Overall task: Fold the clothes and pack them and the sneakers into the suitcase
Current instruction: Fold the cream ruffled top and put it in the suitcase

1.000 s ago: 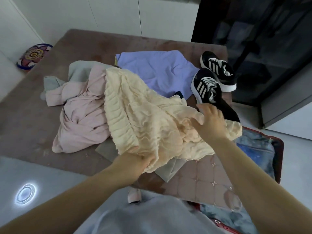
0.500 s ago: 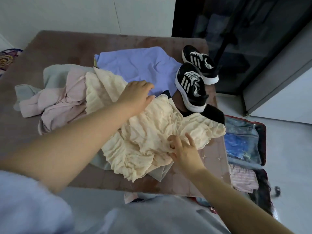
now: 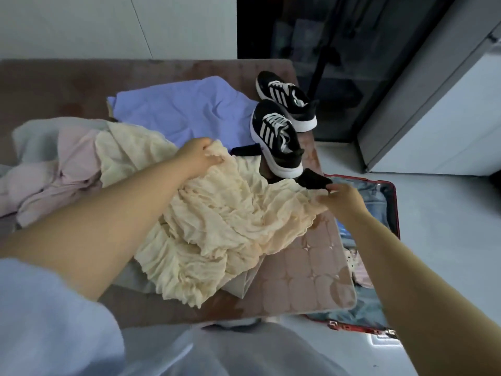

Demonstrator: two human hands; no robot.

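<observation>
Across the middle of the frame lies a low bed [image 3: 54, 88] under a brownish-pink cover, its near right corner stitched in rounded quilted squares. Our left hand [image 3: 199, 156] reaches to the centre and its curled fingers grip the upper edge of a crinkled cream garment [image 3: 217, 221], which sprawls over the cover towards the bottom of the frame. Our right hand [image 3: 341, 198], at centre right, pinches the garment's right edge between thumb and fingers.

Left of the cream garment a pink garment [image 3: 65, 164] lies bunched, with a pale grey-green one [image 3: 32, 131] behind it. A lilac garment [image 3: 184, 109] lies spread fairly flat above centre. Just right of it stand two black sneakers [image 3: 279, 142] with white stripes, one behind the other, near the bed's right edge. A small black item [image 3: 314, 180] lies between the nearer sneaker and our right hand.

On the pale floor [image 3: 433, 240] at the right, the red-rimmed suitcase [image 3: 394, 210] lies open beside the bed corner, with blue fabric inside it. White wall panels [image 3: 108, 23] fill the upper left, and a dark glass-fronted cabinet [image 3: 339, 50] stands at upper right.
</observation>
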